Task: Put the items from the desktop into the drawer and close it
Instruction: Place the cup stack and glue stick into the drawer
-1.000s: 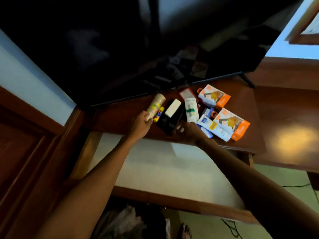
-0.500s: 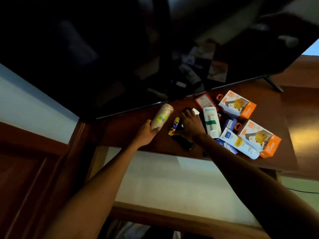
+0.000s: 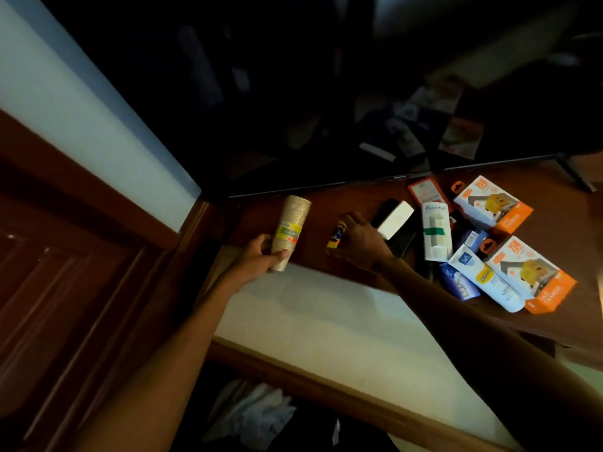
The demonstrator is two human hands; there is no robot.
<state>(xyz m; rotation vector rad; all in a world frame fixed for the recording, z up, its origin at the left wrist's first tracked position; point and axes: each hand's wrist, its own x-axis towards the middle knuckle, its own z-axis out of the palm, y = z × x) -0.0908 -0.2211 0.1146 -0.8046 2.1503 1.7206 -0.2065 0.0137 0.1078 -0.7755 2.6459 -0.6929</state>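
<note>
My left hand [image 3: 261, 259] grips the lower end of a tan sleeve of stacked paper cups [image 3: 291, 228] with a yellow-green label, held tilted above the desktop's left part. My right hand [image 3: 362, 241] curls around a small yellow and blue tube [image 3: 337, 236] lying on the dark wooden desktop [image 3: 313, 203]. Below both hands the drawer [image 3: 326, 308] stands pulled out, its pale bottom bare. To the right lie a white block on a black box [image 3: 394, 218], a white carton with a green band [image 3: 436, 234], a white tube [image 3: 486, 277] and two orange boxes [image 3: 492, 203] [image 3: 532, 275].
A large dark TV screen [image 3: 326, 93] stands close behind the items, its foot [image 3: 574, 172] at the far right. A small red pack [image 3: 424, 190] and blue cartons [image 3: 458, 283] lie among the boxes. A wooden panelled door [image 3: 65, 288] is at left. Crumpled cloth [image 3: 257, 409] lies below the drawer.
My right hand has shifted left from the black box onto the yellow and blue tube. My left hand keeps hold of the cup sleeve. The camera has swung left and closer.
</note>
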